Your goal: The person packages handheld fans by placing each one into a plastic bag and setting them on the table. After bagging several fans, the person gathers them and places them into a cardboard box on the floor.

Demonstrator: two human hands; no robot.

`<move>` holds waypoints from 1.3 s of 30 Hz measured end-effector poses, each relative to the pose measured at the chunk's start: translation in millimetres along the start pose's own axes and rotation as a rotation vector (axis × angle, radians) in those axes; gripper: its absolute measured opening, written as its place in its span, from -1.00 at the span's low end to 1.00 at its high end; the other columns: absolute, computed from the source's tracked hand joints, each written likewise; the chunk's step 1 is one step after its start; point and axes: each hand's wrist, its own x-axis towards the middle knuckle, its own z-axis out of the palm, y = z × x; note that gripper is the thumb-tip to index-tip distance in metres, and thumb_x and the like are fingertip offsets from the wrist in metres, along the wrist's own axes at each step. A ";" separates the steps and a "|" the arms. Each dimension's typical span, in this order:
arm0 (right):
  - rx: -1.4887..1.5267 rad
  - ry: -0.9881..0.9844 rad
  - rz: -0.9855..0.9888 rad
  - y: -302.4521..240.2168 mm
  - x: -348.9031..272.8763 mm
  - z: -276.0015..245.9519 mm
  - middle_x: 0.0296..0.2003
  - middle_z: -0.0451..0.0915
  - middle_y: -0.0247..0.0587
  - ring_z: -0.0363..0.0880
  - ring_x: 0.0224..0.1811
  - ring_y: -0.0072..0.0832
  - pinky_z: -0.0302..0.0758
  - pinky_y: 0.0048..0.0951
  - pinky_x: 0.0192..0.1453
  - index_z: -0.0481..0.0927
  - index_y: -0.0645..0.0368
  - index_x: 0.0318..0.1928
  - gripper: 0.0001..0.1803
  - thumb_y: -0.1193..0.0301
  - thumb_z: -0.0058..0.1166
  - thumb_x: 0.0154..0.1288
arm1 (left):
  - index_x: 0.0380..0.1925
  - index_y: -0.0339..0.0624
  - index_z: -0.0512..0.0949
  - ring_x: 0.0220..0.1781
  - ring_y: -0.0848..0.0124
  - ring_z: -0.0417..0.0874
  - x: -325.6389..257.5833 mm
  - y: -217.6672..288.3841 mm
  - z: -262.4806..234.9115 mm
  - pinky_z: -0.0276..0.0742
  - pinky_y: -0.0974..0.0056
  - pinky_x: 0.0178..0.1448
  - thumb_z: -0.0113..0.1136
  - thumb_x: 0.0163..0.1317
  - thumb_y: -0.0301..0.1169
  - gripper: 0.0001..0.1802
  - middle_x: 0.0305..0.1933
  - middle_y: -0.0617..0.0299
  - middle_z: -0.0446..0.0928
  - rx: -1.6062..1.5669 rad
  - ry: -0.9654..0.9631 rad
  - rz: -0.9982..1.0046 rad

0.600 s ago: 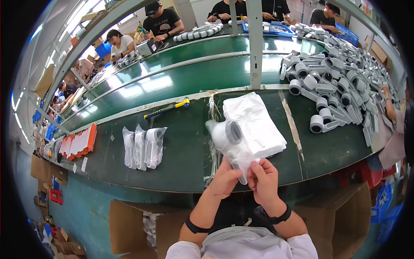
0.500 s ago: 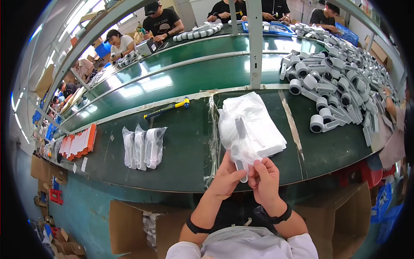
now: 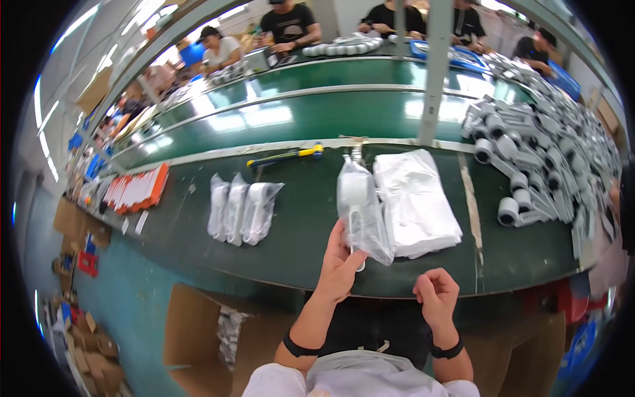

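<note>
My left hand point(image 3: 340, 264) is closed on the lower end of a bagged handheld device point(image 3: 358, 188), white-grey with a round head and a slim handle. The clear plastic bag covers it and hangs loose on its right side. My right hand point(image 3: 438, 294) is off the device, its fingers curled in and nothing visible in them, near the table's front edge. Close beside the device lies a stack of white plastic bags point(image 3: 420, 205). To the left, three bagged devices point(image 3: 239, 210) rest side by side on the dark green table point(image 3: 301, 221).
A yellow-and-black hammer point(image 3: 286, 156) lies at the table's back edge. Orange-and-white flat pieces point(image 3: 137, 190) sit far left. Unbagged devices point(image 3: 542, 159) are heaped at right. A metal post point(image 3: 434, 79) rises behind. Cardboard boxes point(image 3: 192, 337) stand below; co-workers sit across the green conveyor point(image 3: 317, 111).
My right hand has let go of the bag and moved right. My left hand has lifted the bagged device upright, left of the bag stack. The view has turned a little left.
</note>
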 end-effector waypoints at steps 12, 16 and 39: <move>-0.313 -0.094 -0.002 39.3 2.9 -16.5 -0.52 0.55 -0.47 0.40 -0.51 -0.83 0.31 -0.74 -0.43 0.56 0.27 -0.31 -0.91 0.52 0.18 0.32 | 0.15 -0.37 0.44 0.18 0.08 0.52 4.1 42.3 -140.7 0.42 0.18 0.24 0.09 0.22 -0.50 -0.54 0.16 -0.11 0.46 1.313 0.492 0.457; -0.367 -0.085 -0.035 38.6 0.2 -15.7 -0.52 0.55 -0.47 0.42 -0.50 -0.82 0.33 -0.73 -0.42 0.56 0.28 -0.32 -0.91 0.53 0.18 0.31 | 0.06 -0.39 0.52 0.10 0.04 0.59 7.6 46.6 -146.4 0.48 0.16 0.19 0.10 0.23 -0.48 -0.62 0.08 -0.09 0.55 1.297 0.543 0.439; -0.491 -0.017 -0.203 42.4 -0.9 -9.0 -0.62 0.49 -0.45 0.37 -0.60 -0.80 0.30 -0.69 -0.51 0.57 0.28 -0.37 -0.90 0.53 0.22 0.27 | -0.28 -0.18 0.64 -0.21 0.13 0.59 16.0 74.5 -164.2 0.50 0.10 -0.06 0.22 0.15 -0.49 -0.87 -0.25 0.15 0.62 1.724 0.686 0.731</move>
